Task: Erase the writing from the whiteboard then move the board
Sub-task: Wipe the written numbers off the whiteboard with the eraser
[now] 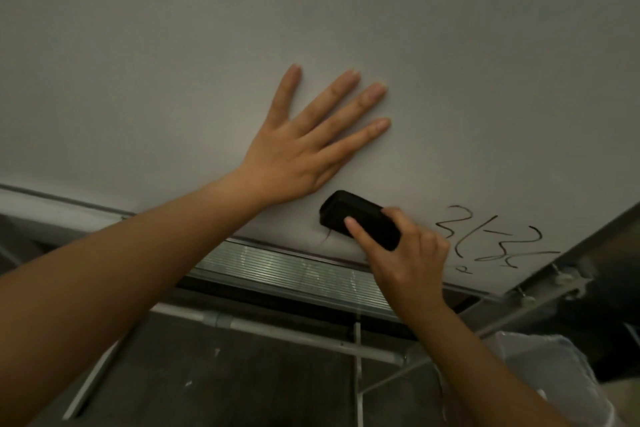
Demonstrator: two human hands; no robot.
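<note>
The whiteboard point(311, 10) fills most of the view. Black handwriting point(491, 239) remains near its lower right corner, and a short black mark shows just under the eraser. My left hand point(304, 146) lies flat on the board with fingers spread and straight. My right hand point(405, 260) grips a black eraser point(360, 218) and holds it against the board, just left of the writing and below my left palm.
A ribbed metal tray point(284, 267) runs along the board's bottom edge. Grey stand tubes point(277, 329) cross below it over a dark floor. A clear plastic bag point(554, 378) sits at lower right. A dark frame edge point(588, 243) borders the board on the right.
</note>
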